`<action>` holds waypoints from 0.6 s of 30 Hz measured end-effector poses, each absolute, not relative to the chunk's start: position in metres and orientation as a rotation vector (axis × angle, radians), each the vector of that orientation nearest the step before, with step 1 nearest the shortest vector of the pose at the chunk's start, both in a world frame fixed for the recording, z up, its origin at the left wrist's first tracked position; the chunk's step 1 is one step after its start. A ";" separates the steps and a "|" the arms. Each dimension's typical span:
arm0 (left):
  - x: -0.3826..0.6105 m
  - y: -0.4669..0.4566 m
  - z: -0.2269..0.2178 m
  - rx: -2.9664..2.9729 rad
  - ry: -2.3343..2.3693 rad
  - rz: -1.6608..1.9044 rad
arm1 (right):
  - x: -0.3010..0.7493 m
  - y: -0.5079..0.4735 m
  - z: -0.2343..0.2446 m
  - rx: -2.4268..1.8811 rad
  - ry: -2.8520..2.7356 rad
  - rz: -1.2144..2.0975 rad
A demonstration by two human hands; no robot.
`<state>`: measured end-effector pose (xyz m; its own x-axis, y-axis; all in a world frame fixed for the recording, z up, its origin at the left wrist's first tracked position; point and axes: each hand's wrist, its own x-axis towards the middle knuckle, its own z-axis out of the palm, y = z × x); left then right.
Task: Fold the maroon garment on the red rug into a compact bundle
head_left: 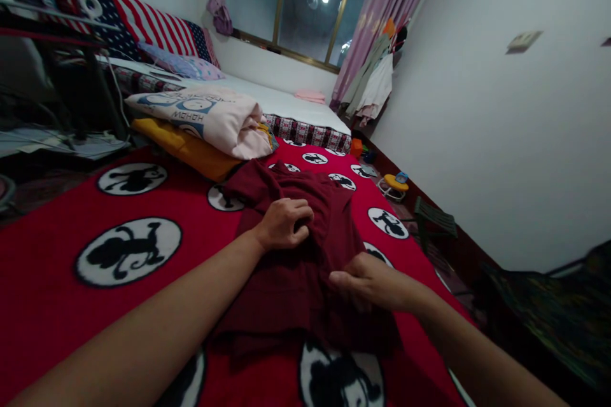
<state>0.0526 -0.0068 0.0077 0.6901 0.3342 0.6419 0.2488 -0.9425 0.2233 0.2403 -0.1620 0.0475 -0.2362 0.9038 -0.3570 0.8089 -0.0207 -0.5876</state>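
A maroon top [281, 305], likely a sweatshirt, lies rumpled on a red blanket printed with black monkey figures in white circles. My left hand [285, 224] rests at the middle of the top, its fingers curled into the cloth and the thumb bent in. Toward the right side of the same top, my right hand [365, 281] is closed on a fold, with its fingertips partly hidden behind the cloth. The fabric bunches between both hands, and its lower edge spreads loosely toward me.
Beyond the top, folded bedding [238, 124] with a pale pink layer sits over a mustard-yellow one [186, 146]. A white-topped bed [281, 98] stands under the window. Along the right wall are a yellow stool [395, 182] and a dark folding stool [435, 217].
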 end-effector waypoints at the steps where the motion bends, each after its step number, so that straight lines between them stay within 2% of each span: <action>1: 0.051 -0.008 0.009 2.779 0.451 1.070 | 0.242 -0.149 0.052 -1.848 -2.065 1.130; 2: 0.050 -0.009 0.009 2.775 0.437 1.049 | 0.243 -0.133 0.053 -1.825 -2.016 1.048; 5: 0.046 -0.009 0.012 2.784 0.588 0.987 | 0.238 -0.081 0.042 -1.686 -1.788 0.474; 8: 0.039 -0.001 0.017 2.776 1.146 0.914 | 0.225 -0.045 0.015 -1.648 -1.762 0.142; 11: 0.028 0.012 0.023 2.596 1.712 0.647 | 0.214 -0.036 -0.007 -1.754 -1.966 0.037; 13: 0.020 0.021 0.026 2.483 1.887 0.563 | 0.211 -0.039 -0.013 -1.776 -2.048 -0.005; 18: 0.004 0.040 0.024 2.450 1.974 0.931 | 0.214 -0.047 -0.012 -1.741 -2.071 -0.004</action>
<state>0.0041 0.0399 0.0243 0.1196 0.8547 0.5052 0.9336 -0.2700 0.2358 0.2142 -0.0467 -0.0121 -0.1172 0.9385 0.3247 0.9398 0.2105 -0.2691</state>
